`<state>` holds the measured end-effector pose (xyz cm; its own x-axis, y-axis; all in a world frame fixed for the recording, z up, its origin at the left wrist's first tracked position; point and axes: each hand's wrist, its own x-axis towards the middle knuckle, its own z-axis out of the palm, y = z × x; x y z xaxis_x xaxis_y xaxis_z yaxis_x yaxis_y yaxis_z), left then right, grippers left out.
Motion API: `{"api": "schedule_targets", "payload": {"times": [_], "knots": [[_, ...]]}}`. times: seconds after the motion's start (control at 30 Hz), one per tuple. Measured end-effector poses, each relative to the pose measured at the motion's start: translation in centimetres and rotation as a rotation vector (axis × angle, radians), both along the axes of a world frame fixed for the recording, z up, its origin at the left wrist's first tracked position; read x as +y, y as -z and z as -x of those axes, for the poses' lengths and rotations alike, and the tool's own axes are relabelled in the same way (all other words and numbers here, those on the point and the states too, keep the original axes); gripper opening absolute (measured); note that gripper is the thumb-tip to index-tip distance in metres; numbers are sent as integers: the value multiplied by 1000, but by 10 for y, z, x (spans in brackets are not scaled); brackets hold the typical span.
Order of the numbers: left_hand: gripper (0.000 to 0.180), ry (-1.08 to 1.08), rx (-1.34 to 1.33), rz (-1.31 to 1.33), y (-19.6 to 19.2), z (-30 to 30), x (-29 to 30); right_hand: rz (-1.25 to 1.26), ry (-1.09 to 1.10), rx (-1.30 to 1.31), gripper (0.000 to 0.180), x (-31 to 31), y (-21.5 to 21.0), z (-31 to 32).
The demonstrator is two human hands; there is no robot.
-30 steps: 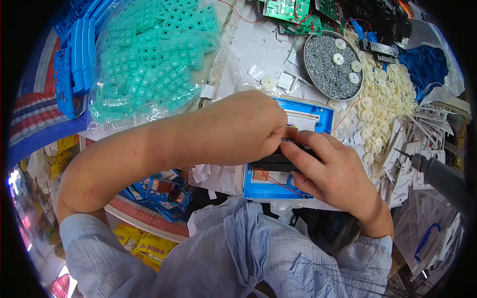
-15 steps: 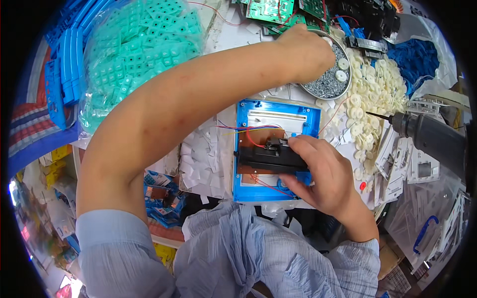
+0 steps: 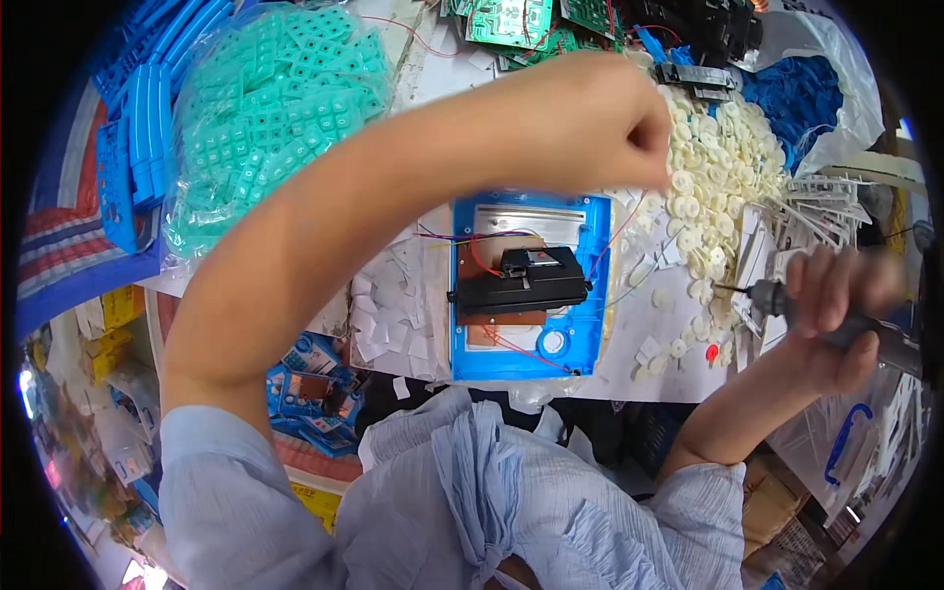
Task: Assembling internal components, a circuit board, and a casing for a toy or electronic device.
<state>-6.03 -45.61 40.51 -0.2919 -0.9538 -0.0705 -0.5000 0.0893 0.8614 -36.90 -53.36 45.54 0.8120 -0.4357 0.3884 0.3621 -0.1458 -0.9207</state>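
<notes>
My left hand reaches across above the work, over the place of the round screw dish. Its fingers are curled closed and mostly turned out of sight, so what they pinch, if anything, is hidden. My right hand, slightly blurred, is wrapped round a grey electric screwdriver at the right, its thin bit pointing left. Before me lies a blue plastic casing, open side up. A black mechanism rests in it over a brown board, with red, blue and yellow wires. Neither hand touches the casing.
Cream plastic wheels lie heaped at the right, near a bag of blue parts. Bagged green keypads fill the far left, beside stacked blue shells. Green circuit boards lie at the back. White paper pieces flank the casing.
My right hand has let go of the black mechanism, moved right and taken hold of the electric screwdriver. My left hand has shifted slightly nearer, now hiding the screw dish.
</notes>
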Motion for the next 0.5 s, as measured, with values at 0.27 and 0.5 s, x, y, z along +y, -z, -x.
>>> {"api": "schedule_targets", "payload": {"times": [0.27,0.5], "knots": [[24,-283,-248,558,24,19,146,-298,28,-209,25,89,10,-98],[33,-412,-136,589,45,23,161,-268,21,-272,26,110,10,-124]]}}
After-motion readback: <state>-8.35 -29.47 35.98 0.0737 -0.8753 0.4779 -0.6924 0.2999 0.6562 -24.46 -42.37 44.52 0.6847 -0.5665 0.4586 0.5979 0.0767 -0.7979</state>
